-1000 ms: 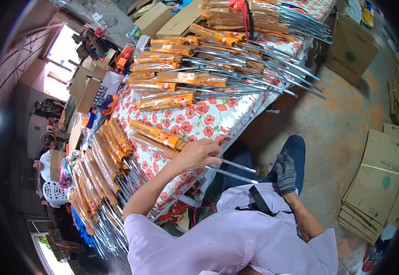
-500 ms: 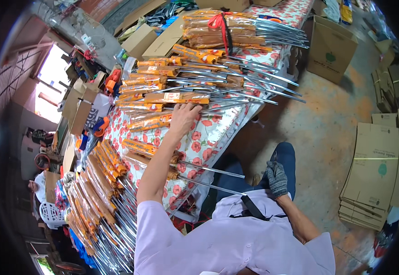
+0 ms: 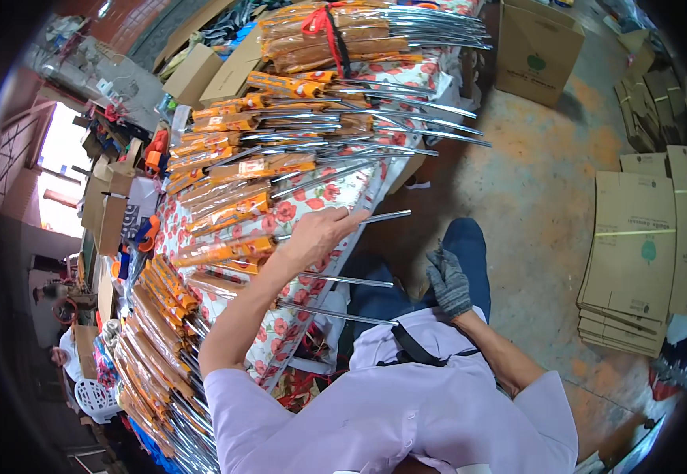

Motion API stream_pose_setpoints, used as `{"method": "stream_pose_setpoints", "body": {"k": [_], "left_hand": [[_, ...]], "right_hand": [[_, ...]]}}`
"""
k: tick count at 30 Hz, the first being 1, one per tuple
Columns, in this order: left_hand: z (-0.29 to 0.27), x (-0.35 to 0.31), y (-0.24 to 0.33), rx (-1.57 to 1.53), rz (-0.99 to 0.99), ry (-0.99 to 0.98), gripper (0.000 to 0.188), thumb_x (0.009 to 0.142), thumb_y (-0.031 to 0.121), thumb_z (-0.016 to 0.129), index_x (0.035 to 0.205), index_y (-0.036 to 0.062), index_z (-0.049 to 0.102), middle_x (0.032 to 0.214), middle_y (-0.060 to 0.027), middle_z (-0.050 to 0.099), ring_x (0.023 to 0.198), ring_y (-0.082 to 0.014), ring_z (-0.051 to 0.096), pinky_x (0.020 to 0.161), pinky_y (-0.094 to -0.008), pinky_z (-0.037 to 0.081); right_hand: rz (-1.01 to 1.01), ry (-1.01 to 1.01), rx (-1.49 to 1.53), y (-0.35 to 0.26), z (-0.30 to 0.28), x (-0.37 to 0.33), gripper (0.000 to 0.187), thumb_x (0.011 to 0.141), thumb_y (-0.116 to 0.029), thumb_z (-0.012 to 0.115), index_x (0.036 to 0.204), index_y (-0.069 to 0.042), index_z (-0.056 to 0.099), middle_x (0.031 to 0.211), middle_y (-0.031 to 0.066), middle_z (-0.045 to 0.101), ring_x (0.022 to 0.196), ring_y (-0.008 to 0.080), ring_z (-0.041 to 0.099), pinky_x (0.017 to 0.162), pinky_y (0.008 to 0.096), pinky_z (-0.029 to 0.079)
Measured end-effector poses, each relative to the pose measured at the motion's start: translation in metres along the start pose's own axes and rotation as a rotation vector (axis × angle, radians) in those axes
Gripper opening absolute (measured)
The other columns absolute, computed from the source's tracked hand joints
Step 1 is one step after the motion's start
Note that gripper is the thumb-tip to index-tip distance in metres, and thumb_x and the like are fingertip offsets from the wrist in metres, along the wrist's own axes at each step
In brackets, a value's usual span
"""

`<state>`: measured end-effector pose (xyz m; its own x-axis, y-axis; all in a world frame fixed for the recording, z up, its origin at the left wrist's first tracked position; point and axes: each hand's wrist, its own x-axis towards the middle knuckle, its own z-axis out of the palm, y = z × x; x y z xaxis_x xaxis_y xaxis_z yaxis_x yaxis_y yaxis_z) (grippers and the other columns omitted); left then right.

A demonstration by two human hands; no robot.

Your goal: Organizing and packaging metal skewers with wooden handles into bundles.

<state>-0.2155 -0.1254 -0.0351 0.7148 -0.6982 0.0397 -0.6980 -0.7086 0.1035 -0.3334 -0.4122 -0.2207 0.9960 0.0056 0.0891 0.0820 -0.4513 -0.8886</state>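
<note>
My left hand (image 3: 324, 235) is bare and closed round a shiny metal rod (image 3: 391, 215) whose far part sits in an orange-printed plastic sleeve (image 3: 229, 251). This sleeved rod lies slantwise over the flowered tablecloth (image 3: 286, 212). Two more sleeved rods (image 3: 351, 280) lie just nearer to me, their bare ends jutting past the table edge. Beyond my left hand, a row of similar sleeved rods (image 3: 288, 164) covers the table. My right hand (image 3: 448, 283), in a grey knitted glove, rests by my thigh with fingers curled; a small dark tip shows there, its kind unclear.
At the far end lies a bundle of sleeved rods (image 3: 367, 38) tied with red and black cloth. A large pile of them (image 3: 154, 347) stands at the left. An open cardboard box (image 3: 537, 55) and stacked flat cartons (image 3: 634, 245) are on the floor at the right.
My left hand has come nearer from the row, now gripping a metal rod and pulling it apart from the others. The view has shifted; my right hand stays by my thigh.
</note>
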Motion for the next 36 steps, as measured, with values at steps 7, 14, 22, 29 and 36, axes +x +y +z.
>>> {"method": "stream_pose_setpoints", "body": {"k": [7, 14, 22, 29, 36], "left_hand": [[0.018, 0.014, 0.027, -0.327, -0.007, 0.064, 0.026, 0.094, 0.02, 0.068, 0.12, 0.0134, 0.068, 0.091, -0.0095, 0.069, 0.08, -0.0307, 0.068, 0.068, -0.0403, 0.055], [0.026, 0.01, 0.034, -0.407, -0.055, 0.068, 0.02, 0.093, 0.021, 0.071, 0.11, 0.0098, 0.072, 0.095, -0.0097, 0.073, 0.082, -0.0297, 0.07, 0.07, -0.0382, 0.057], [0.019, 0.003, 0.047, -0.53, -0.143, 0.062, 0.018, 0.091, 0.016, 0.074, 0.105, 0.0054, 0.072, 0.09, -0.0102, 0.072, 0.078, -0.0268, 0.071, 0.068, -0.0351, 0.056], [0.019, -0.001, 0.049, -0.55, -0.135, 0.079, 0.018, 0.09, 0.015, 0.075, 0.104, 0.0047, 0.072, 0.089, -0.0103, 0.072, 0.077, -0.0264, 0.071, 0.068, -0.0347, 0.056], [0.02, -0.003, 0.05, -0.536, -0.131, 0.089, 0.016, 0.09, 0.017, 0.073, 0.103, 0.0078, 0.07, 0.092, -0.0087, 0.073, 0.081, -0.0291, 0.071, 0.068, -0.0377, 0.056]], "right_hand": [[-0.085, 0.001, -0.012, -0.005, 0.005, 0.007, 0.04, 0.098, -0.028, 0.061, 0.133, -0.01, 0.065, 0.132, 0.0175, 0.059, 0.124, 0.0364, 0.055, 0.105, 0.0431, 0.044], [-0.065, -0.062, 0.045, -0.022, 0.005, 0.009, 0.04, 0.097, -0.027, 0.062, 0.134, -0.01, 0.064, 0.137, 0.018, 0.055, 0.126, 0.0362, 0.054, 0.105, 0.0429, 0.044], [-0.122, -0.057, 0.043, -0.025, 0.014, 0.013, 0.042, 0.096, -0.022, 0.065, 0.136, -0.008, 0.062, 0.138, 0.0175, 0.055, 0.126, 0.0354, 0.055, 0.105, 0.0403, 0.045], [-0.084, -0.074, 0.145, -0.029, 0.017, 0.01, 0.052, 0.094, -0.014, 0.068, 0.142, -0.003, 0.053, 0.143, 0.0148, 0.055, 0.128, 0.029, 0.057, 0.105, 0.035, 0.045], [-0.082, -0.036, 0.184, -0.043, 0.014, 0.011, 0.042, 0.096, -0.014, 0.063, 0.136, -0.004, 0.06, 0.137, 0.0192, 0.057, 0.127, 0.0364, 0.055, 0.107, 0.0391, 0.043]]}}
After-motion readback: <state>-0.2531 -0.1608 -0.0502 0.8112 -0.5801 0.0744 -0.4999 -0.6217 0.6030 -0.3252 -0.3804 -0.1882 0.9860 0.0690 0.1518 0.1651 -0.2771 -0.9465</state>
